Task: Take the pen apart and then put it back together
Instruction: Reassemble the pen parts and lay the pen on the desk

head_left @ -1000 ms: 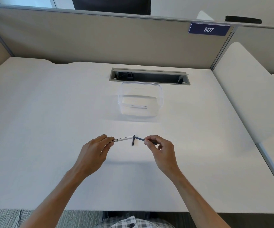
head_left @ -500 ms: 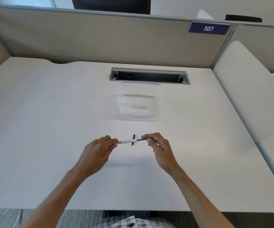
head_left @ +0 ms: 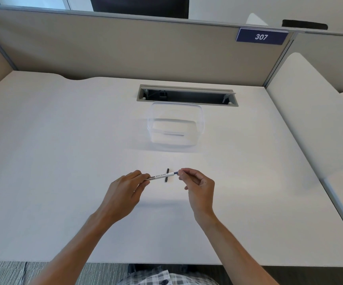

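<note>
A white whiteboard pen (head_left: 159, 175) with black lettering is held level above the white desk (head_left: 63, 161), between both hands. My left hand (head_left: 125, 192) pinches its left end. My right hand (head_left: 197, 184) pinches the blue piece (head_left: 175, 173) at its right end with the fingertips. A small black pen part (head_left: 167, 175) lies on the desk just behind the pen, pointing away from me; the pen crosses in front of it.
A clear plastic container (head_left: 175, 125) stands on the desk beyond the hands. Behind it is an open cable slot (head_left: 187, 96) in the desk. Beige partition walls (head_left: 125, 48) close off the back, and a white divider (head_left: 310, 112) the right.
My right hand has pushed the blue piece further left into the white barrel, so less of it shows. The black part stays on the desk.
</note>
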A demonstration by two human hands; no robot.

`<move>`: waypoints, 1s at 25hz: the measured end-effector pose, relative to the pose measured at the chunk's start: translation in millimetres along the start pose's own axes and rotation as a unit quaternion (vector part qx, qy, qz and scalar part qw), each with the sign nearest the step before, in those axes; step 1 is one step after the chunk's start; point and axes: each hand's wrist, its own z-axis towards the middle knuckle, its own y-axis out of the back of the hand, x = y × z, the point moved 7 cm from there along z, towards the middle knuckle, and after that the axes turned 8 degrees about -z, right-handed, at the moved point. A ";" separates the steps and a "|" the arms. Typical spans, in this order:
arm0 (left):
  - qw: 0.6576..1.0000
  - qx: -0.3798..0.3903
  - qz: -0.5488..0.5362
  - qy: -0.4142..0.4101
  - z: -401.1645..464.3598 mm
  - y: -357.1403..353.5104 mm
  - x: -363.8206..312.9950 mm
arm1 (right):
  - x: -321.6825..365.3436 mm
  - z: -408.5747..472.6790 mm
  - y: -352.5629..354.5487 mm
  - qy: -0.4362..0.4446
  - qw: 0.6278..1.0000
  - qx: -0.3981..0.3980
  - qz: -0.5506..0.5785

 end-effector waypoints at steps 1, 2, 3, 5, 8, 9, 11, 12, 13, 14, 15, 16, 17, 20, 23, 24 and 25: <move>1.000 -0.001 0.002 0.001 0.3 -0.5 -0.2 | -0.7 -1.5 -2.2 0.001 1.000 0.001 -0.002; 1.000 -0.002 0.004 0.003 0.5 -0.5 0.0 | -1.4 -2.6 -4.4 -0.001 1.000 0.003 -0.003; 1.000 -0.004 0.005 0.005 1.0 -0.5 0.4 | -1.8 -3.3 -6.2 -0.004 1.000 0.004 -0.002; 1.000 -0.006 0.007 0.005 1.4 -0.6 1.4 | -3.1 -3.5 -7.4 -0.017 1.000 0.001 0.011; 1.000 -0.003 0.005 0.005 1.0 -1.7 2.1 | -4.7 -3.2 -7.5 -0.027 1.000 -0.007 0.014; 1.000 -0.003 0.004 0.006 0.8 -2.0 2.0 | -5.2 -3.6 -8.5 -0.026 1.000 -0.005 0.008; 1.000 -0.004 0.002 0.009 0.9 -2.6 2.3 | -6.0 -4.3 -11.5 -0.023 1.000 0.001 -0.002; 1.000 -0.006 0.001 0.012 1.1 -2.5 3.0 | -6.3 -4.3 -12.9 -0.020 1.000 0.006 -0.010; 1.000 -0.007 0.000 0.016 1.4 -2.4 4.4 | -7.0 -3.5 -13.9 -0.018 1.000 0.009 -0.020; 1.000 -0.008 0.000 0.020 1.4 -1.9 6.2 | -8.2 -2.0 -14.5 -0.020 0.999 0.010 -0.027; 1.000 -0.008 -0.001 0.023 1.3 -1.3 8.3 | -9.9 0.1 -14.3 -0.024 0.999 0.008 -0.034; 1.000 -0.007 -0.001 0.026 0.9 -0.7 10.5 | -12.0 2.6 -13.8 -0.027 0.999 0.006 -0.041; 1.000 -0.007 -0.001 0.028 0.3 0.1 12.5 | -14.3 5.3 -13.5 -0.028 0.998 0.005 -0.049; 0.999 -0.006 -0.001 0.034 -1.1 2.6 18.7 | -22.5 13.6 -15.8 -0.022 0.996 0.008 -0.081; 0.999 -0.008 0.003 0.040 -0.9 5.6 25.2 | -30.7 21.0 -19.7 -0.008 0.991 0.005 -0.133; 0.999 -0.008 0.004 0.042 -0.8 6.1 27.5 | -32.2 23.3 -20.6 0.003 0.987 0.001 -0.163; 0.999 -0.008 0.005 0.044 -0.6 6.7 29.4 | -32.9 25.5 -21.7 0.016 0.979 -0.003 -0.205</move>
